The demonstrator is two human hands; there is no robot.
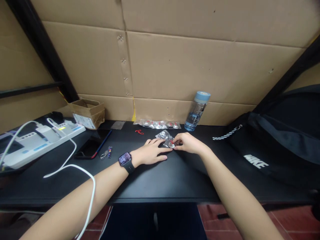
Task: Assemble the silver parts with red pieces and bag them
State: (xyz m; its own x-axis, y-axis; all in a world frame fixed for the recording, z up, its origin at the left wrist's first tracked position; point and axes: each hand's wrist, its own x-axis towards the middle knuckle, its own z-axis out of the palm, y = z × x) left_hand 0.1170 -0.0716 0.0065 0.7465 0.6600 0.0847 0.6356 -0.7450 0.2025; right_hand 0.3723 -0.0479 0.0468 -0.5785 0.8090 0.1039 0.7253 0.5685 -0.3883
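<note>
My left hand [152,152] lies palm down on the black table with its fingers spread, fingertips at the edge of a crinkled clear plastic bag [164,136]. A small round silvery item with a red part [171,144] sits at the bag's lower right corner. The thumb and fingers of my right hand [188,143] pinch this round item from the right. Behind both hands lies a row of similar round items in clear packaging [158,124]. A red cord [139,132] rests to the left of the bag.
A water bottle [196,112] stands at the back, and a black backpack [270,150] fills the right. On the left are a cardboard box [88,111], a phone [93,145], a keychain [107,153] and a power strip [42,146]. A white cable crosses over my left forearm.
</note>
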